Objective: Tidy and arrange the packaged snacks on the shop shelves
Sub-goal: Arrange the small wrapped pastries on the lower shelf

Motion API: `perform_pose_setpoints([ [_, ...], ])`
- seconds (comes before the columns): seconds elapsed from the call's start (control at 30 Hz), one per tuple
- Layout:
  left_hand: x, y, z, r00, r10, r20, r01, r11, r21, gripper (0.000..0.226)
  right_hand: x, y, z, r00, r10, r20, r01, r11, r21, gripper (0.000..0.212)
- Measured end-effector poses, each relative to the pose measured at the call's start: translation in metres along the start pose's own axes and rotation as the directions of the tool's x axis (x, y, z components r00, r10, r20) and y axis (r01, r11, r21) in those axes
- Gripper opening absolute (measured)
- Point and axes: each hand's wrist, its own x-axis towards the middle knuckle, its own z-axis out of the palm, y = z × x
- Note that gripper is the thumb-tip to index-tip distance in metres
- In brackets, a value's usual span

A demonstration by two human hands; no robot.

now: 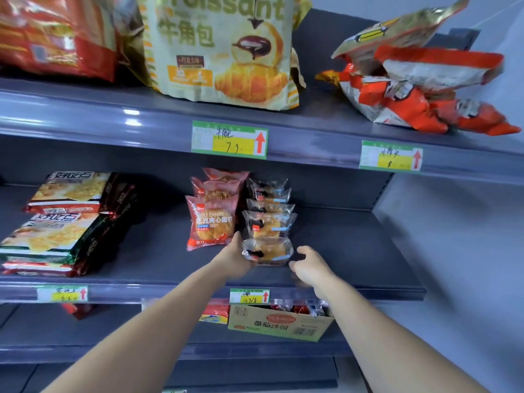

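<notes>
1. Two bare forearms (170, 324) reach up from the bottom edge toward the dark grey metal middle shelf (354, 251).
2. The left hand (235, 258) grips the left end of a small clear plastic bun pack (269, 252) with a golden bun inside, the thumb raised along its side.
3. That pack is at the front of the middle shelf, near its centre; I cannot tell whether it rests on the board or is held just above it.
4. The right hand (309, 266) hovers just to the right of the pack, its fingers loosely curled and holding nothing, with a narrow gap to the wrapper.
5. Behind the held pack, a row of matching clear bun packs (269, 207) runs back toward the rear panel, each one overlapping the next.
6. Just beside that row, on its left, stands a row of pink red-bean bun packs (211, 222).
7. Well apart at the shelf's left end lie stacks of flat yellow-and-green biscuit packs (51, 234).
8. On the upper shelf a large pale yellow croissant bag (221, 49) stands upright, and a loose heap of orange-and-white snack packs (411, 89) lies to the right.
9. Green-and-yellow price tags (229, 140) with red arrows sit on the shelf lips.
10. Below, an open cardboard box (280, 324) holds packets.
</notes>
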Motion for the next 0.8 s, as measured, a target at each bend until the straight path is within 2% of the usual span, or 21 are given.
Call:
perform_pose_setpoints([
  [0.1, 0.010, -0.008, 0.005, 0.995, 0.068, -0.070, -0.076, 0.989, -0.128, 0.091, 0.016, 0.008, 0.008, 0.997, -0.033, -0.069, 0.039, 0.995, 0.091, 0.042],
  [0.17, 0.019, -0.011, 0.008, 0.983, 0.100, -0.156, -0.128, 0.975, -0.183, 0.077, 0.027, 0.010, 0.012, 0.986, -0.068, -0.149, 0.091, 0.985, 0.149, 0.038],
  [0.23, 0.026, -0.014, 0.009, 0.970, 0.085, -0.226, -0.130, 0.973, -0.192, 0.057, 0.035, 0.009, 0.016, 0.966, -0.093, -0.241, 0.133, 0.979, 0.154, 0.031],
  [0.3, 0.035, -0.020, 0.012, 0.976, 0.060, -0.211, -0.092, 0.985, -0.146, 0.047, 0.045, 0.011, 0.019, 0.950, -0.095, -0.297, 0.139, 0.982, 0.129, 0.026],
  [0.43, 0.042, -0.023, 0.021, 0.994, 0.099, -0.048, -0.102, 0.993, -0.060, 0.067, 0.061, 0.015, 0.028, 0.971, -0.085, -0.225, 0.110, 0.989, 0.101, 0.033],
  [0.57, 0.043, -0.018, 0.028, 0.990, 0.125, -0.072, -0.123, 0.992, 0.022, 0.071, 0.067, 0.017, 0.032, 0.929, -0.170, -0.330, 0.174, 0.985, -0.019, 0.034],
  [0.7, 0.041, -0.019, 0.031, 0.993, 0.109, -0.046, -0.102, 0.985, 0.141, 0.075, 0.069, 0.018, 0.031, 0.953, -0.138, -0.270, 0.137, 0.990, -0.022, 0.036],
  [0.8, 0.037, -0.019, 0.033, 0.990, 0.111, -0.083, -0.098, 0.984, 0.150, 0.078, 0.065, 0.016, 0.029, 0.960, -0.125, -0.252, 0.140, 0.989, 0.044, 0.036],
])
